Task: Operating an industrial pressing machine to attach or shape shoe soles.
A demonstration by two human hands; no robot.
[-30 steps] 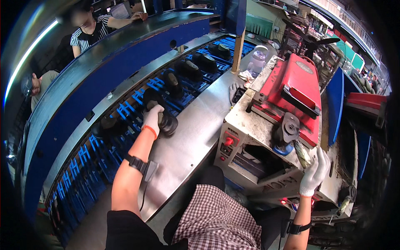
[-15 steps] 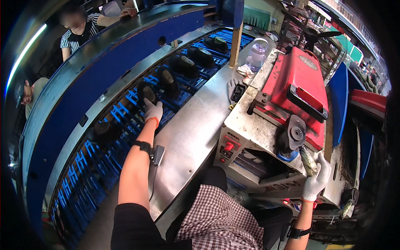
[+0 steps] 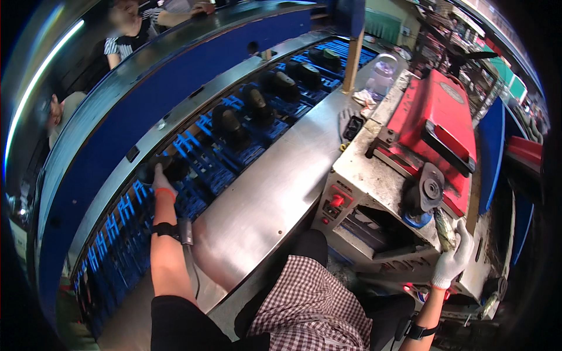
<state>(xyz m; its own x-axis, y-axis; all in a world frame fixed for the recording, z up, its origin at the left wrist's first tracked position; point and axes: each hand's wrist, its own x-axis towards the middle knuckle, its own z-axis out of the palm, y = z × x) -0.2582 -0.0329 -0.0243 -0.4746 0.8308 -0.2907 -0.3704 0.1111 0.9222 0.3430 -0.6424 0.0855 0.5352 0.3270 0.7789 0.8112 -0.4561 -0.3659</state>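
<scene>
My left hand (image 3: 163, 180), in a white glove with an orange cuff, is at the nearest dark shoe-shaped piece (image 3: 147, 170) on the blue slatted conveyor (image 3: 202, 153). The thumb points up, and the other fingers are hidden against the piece. Another dark shoe-shaped piece (image 3: 227, 121) lies farther along, with several more behind it. At the right, my gloved right hand (image 3: 455, 257) is round the lower end of a tape-wrapped handle (image 3: 445, 230). This handle leads up to a dark round-faced part (image 3: 430, 188) on the red-topped machine (image 3: 442, 114).
A bare metal ledge (image 3: 257, 193) runs between conveyor and machine. A glove (image 3: 346, 120), a black object (image 3: 353, 127) and a clear plastic jug (image 3: 383, 76) lie along it. A wooden post (image 3: 352, 64) rises at the conveyor's edge. People (image 3: 126, 29) are beyond the blue barrier (image 3: 193, 73).
My left hand has moved nearer along the conveyor, from one dark shoe-shaped piece to the nearest one. My right hand stays at the taped handle. The whole view has shifted slightly.
</scene>
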